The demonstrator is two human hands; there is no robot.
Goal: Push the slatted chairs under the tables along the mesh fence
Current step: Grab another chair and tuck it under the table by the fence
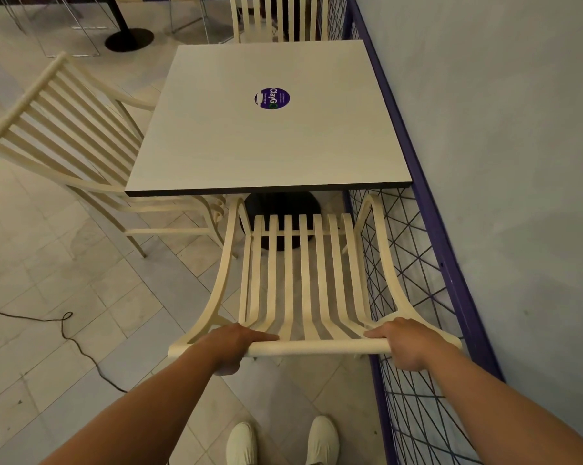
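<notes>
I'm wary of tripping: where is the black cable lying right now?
In the head view, the cable snakes over the floor tiles at lower left, left of the left hand and near the side chair.

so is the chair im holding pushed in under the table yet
Only partly: the near chair has its front edge under the table, most of the seat still out.

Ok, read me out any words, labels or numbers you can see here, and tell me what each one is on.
"ClayGo", in white letters on the round purple sticker on the table top; it reads sideways from this view.
Smaller lines of print on the same sticker are too small to read.
No other text shows.
</notes>
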